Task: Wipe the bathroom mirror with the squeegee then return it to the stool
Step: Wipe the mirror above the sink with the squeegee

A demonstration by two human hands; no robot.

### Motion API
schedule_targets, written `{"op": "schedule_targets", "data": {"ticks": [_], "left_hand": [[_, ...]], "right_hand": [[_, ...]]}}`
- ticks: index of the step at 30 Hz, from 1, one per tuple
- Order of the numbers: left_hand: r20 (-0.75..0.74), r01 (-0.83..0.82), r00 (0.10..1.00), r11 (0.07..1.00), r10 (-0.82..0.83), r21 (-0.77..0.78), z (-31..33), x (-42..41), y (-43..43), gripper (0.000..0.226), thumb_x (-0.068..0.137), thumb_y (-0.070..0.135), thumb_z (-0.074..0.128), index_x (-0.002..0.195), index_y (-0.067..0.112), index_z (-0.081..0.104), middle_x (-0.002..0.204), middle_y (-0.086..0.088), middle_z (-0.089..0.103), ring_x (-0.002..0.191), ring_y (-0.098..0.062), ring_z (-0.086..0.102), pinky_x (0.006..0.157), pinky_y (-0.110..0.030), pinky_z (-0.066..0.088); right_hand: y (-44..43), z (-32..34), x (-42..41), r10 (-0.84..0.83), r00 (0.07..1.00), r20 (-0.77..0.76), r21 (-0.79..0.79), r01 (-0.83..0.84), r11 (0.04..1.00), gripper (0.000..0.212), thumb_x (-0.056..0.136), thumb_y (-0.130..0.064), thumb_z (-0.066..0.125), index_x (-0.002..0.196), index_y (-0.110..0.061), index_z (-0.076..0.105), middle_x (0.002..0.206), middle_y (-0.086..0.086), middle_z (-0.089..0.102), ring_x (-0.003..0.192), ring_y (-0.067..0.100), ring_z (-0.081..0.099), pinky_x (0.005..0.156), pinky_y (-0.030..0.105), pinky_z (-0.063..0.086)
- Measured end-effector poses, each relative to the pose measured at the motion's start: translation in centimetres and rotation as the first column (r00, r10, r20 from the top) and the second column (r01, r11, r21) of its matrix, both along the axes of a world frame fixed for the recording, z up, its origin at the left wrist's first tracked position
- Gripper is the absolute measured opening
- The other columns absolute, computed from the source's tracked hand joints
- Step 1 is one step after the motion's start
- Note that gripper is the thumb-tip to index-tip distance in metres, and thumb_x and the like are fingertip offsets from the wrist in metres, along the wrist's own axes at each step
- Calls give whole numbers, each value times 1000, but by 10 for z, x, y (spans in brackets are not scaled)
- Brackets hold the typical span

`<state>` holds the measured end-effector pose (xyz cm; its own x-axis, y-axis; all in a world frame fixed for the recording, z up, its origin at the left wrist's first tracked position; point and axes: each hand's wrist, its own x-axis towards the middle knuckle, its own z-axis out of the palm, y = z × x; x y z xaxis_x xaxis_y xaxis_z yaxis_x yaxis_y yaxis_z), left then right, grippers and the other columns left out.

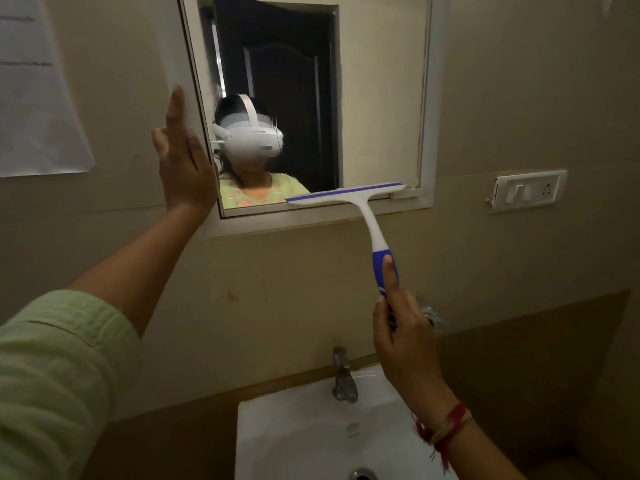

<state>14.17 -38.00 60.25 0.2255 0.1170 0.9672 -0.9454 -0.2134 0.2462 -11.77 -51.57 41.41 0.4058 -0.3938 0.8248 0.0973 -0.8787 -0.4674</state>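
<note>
The wall mirror [374, 98] has a pale frame and reflects a person wearing a white headset. A white squeegee [367, 216] with a blue handle has its blade lying across the mirror's lower right edge, just above the frame. My right hand [401, 327] grips the blue handle from below, index finger stretched along it. My left hand [183, 157] is raised with straight fingers, pressed flat against the mirror's left frame. The stool is not in view.
A white sink [277, 441] with a metal tap [343, 375] sits directly below my right hand. A switch plate [530, 190] is on the wall right of the mirror. A paper sheet [38, 98] hangs at the upper left.
</note>
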Motion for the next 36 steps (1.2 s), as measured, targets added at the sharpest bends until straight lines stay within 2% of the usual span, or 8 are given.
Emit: {"op": "schedule_targets", "data": {"ticks": [9,13,15,17,20,23,27,36], "left_hand": [[-35,-34,999,999,33,-15,1,-8,5,47,99,7,29,145,11,31,111,16,37,93,33,33,85,9,9],[-34,-15,999,1000,15,4,2,-8,5,47,100,11,29,146,21,30,118,5,39,93,-10,45,87,2,16],[-43,-12,999,1000,13,10,3,-6,5,47,101,13,29,146,25,29,118,5,37,98,-23,40,91,-15,25],[-88,-13,996,1000,15,20,1,-5,5,47,102,16,30,146,30,27,119,6,34,96,-24,40,84,-30,34],[-124,1,992,1000,1,21,-1,-5,6,46,102,19,30,146,33,26,121,5,35,96,-25,36,80,-39,39],[-120,22,993,999,-18,35,0,-9,7,48,98,28,26,146,34,26,115,-10,47,80,-23,41,71,-36,38],[-103,26,994,999,-22,30,-1,-12,9,49,97,31,26,145,36,25,103,-19,45,66,-15,42,64,-32,36],[-113,38,993,999,-37,11,0,-12,9,49,96,31,26,145,35,27,102,-17,44,70,-17,43,67,-33,36]], "right_hand": [[-11,66,-3,113,974,196,12,-118,993,48,97,-27,35,143,-31,20,84,-8,47,58,12,50,47,18,46],[-31,127,6,135,947,292,-58,-124,991,45,97,-25,37,139,-31,24,93,-3,53,56,5,52,48,12,43],[-43,160,12,131,930,344,-108,-99,989,43,96,-28,37,138,-29,24,97,12,56,59,0,52,52,9,42],[-51,188,21,134,914,383,-137,-88,987,43,96,-27,37,138,-24,25,106,22,56,67,0,52,60,11,43],[-55,224,40,130,897,421,-123,-85,989,42,97,-18,39,138,-21,27,114,24,54,83,19,56,70,26,50],[-54,252,57,110,891,440,-141,-53,989,44,96,-14,42,138,-17,28,129,19,49,101,27,59,83,31,53],[-59,287,68,87,882,463,-240,30,970,46,96,-17,43,140,-15,29,132,14,50,102,16,56,79,11,42],[-64,339,71,51,888,456,-274,86,958,45,97,-14,42,140,-10,28,129,16,51,99,25,60,82,25,49]]}}
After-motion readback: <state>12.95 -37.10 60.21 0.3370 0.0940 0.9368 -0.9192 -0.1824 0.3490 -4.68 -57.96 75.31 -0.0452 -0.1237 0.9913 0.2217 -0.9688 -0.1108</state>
